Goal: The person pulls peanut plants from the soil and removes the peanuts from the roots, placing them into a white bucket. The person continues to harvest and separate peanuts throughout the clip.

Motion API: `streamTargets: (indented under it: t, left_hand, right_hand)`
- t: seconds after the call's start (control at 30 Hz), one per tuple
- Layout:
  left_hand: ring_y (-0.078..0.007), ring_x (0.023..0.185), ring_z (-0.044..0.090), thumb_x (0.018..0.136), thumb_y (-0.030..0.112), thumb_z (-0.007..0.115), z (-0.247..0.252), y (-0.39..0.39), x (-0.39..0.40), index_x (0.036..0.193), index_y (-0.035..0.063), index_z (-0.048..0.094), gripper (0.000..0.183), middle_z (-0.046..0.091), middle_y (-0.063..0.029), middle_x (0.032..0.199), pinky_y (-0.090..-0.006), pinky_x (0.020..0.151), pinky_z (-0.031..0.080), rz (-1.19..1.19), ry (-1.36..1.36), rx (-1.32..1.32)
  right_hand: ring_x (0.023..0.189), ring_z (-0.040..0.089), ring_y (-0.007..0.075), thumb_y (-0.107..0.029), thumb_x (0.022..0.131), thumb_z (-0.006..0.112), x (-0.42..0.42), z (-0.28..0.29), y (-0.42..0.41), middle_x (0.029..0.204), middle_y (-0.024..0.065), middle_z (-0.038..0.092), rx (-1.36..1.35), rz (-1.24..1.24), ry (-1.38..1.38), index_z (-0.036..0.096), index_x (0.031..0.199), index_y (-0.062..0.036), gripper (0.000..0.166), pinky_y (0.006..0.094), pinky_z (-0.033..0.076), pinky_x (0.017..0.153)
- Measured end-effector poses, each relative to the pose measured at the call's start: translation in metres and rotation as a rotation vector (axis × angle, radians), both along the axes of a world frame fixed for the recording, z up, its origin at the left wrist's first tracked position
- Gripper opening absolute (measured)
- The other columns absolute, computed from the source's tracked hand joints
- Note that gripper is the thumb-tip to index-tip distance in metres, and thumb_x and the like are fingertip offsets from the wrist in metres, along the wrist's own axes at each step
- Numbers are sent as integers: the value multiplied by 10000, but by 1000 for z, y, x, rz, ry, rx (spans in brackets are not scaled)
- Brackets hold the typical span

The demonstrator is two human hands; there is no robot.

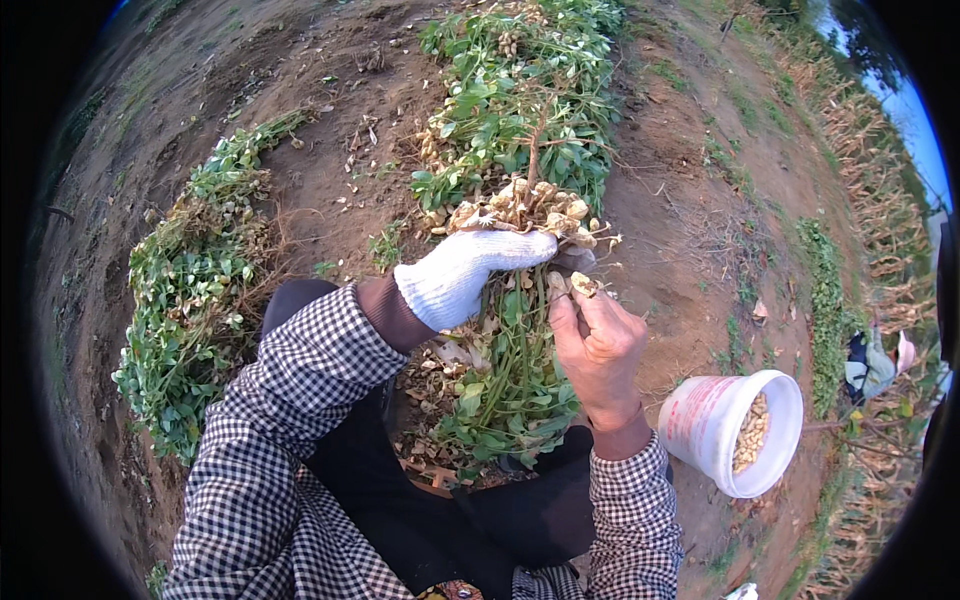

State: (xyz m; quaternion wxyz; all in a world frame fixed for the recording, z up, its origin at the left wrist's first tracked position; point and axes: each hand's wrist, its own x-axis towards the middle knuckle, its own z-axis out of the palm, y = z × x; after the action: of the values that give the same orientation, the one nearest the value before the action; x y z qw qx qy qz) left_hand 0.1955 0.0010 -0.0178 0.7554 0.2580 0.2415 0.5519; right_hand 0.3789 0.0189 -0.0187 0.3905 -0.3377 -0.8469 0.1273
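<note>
My left hand point(480, 266), in a white knit glove, grips a pulled peanut plant point(517, 367) near its base, roots up and leaves hanging down between my knees. A cluster of peanut pods point(525, 204) surrounds the root above the glove. My bare right hand point(600, 341) is just right of the cluster, with a peanut pod point(583, 284) held at the thumb and fingers. Whether that pod is still joined to the plant cannot be seen. The left fingers are mostly hidden behind the stems.
A white plastic bucket point(701, 416) with peanuts point(752, 433) inside stands to my right. Uprooted peanut plants lie in a heap point(517, 97) ahead and another heap point(187, 300) to the left, on bare soil point(352, 90). At far right, a person point(874, 364) is partly visible by dry stalks.
</note>
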Motion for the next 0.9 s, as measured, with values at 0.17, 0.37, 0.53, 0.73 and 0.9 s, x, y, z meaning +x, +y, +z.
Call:
streamTargets:
  t: [0.17,0.37,0.53,0.73,0.9]
  left_hand:
    - [-246,915,658,920,161,557,-24,18,-4,1068,-8,623,234,667,-124,994,-370,832,541,188,3,-176]
    - [-180,666,568,921,218,560,-17,26,7,939,88,580,133,578,-25,741,-331,671,496,249,130,-283]
    - [-151,619,516,922,241,569,-35,45,1,913,79,574,162,543,-11,715,-316,634,466,318,295,-303]
    - [-168,721,605,905,169,564,-19,30,16,1006,36,628,179,632,-55,845,-317,659,503,297,342,-357]
    - [-205,818,601,929,172,527,-42,18,2,918,-18,620,212,635,-87,818,-331,815,447,79,511,10]
  right_hand:
    - [492,435,26,-91,879,668,1,19,-15,604,-17,545,-476,225,237,650,888,9,102,208,336,434]
    - [476,461,7,-126,903,646,32,13,-23,587,-42,549,-1144,355,459,649,885,32,159,200,347,425]
    - [510,558,96,-96,868,631,40,20,-27,659,47,633,-975,768,426,654,919,11,120,228,425,466]
    - [637,633,159,-116,879,555,66,-5,-8,777,131,604,-1116,594,872,628,904,64,196,219,489,494]
    - [722,672,224,-144,885,559,69,-15,1,925,178,595,-1122,680,949,586,1012,78,258,246,552,504]
